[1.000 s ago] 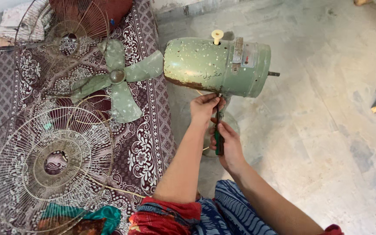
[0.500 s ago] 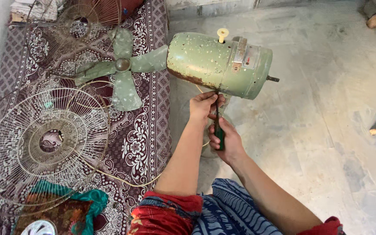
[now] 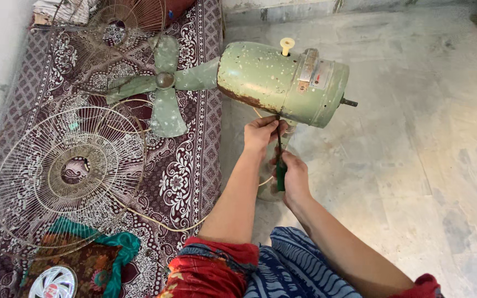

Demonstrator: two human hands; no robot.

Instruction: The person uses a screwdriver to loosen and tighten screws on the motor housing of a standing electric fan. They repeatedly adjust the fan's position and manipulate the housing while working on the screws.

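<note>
Leftmost, a detached wire fan guard (image 3: pixel 67 171) lies flat on the patterned rug (image 3: pixel 194 165), close to the wall, with a teal cloth (image 3: pixel 111 245) touching its lower rim. Above it, the green three-blade fan blades (image 3: pixel 164 83) lie over a second guard (image 3: pixel 122 22). At centre, the green motor housing (image 3: pixel 282 83) is tilted, overhanging the rug's right edge. The left hand (image 3: pixel 260 132) has its fingers pinched together on the screwdriver (image 3: pixel 279 154) shaft just beneath the housing; the right hand (image 3: pixel 293 176) has its fingers clamped around the green handle. Rightward, bare concrete floor (image 3: pixel 415 165) offers open room. Compared with half a second earlier, both hands hold the same grip; the view has shifted slightly.
</note>
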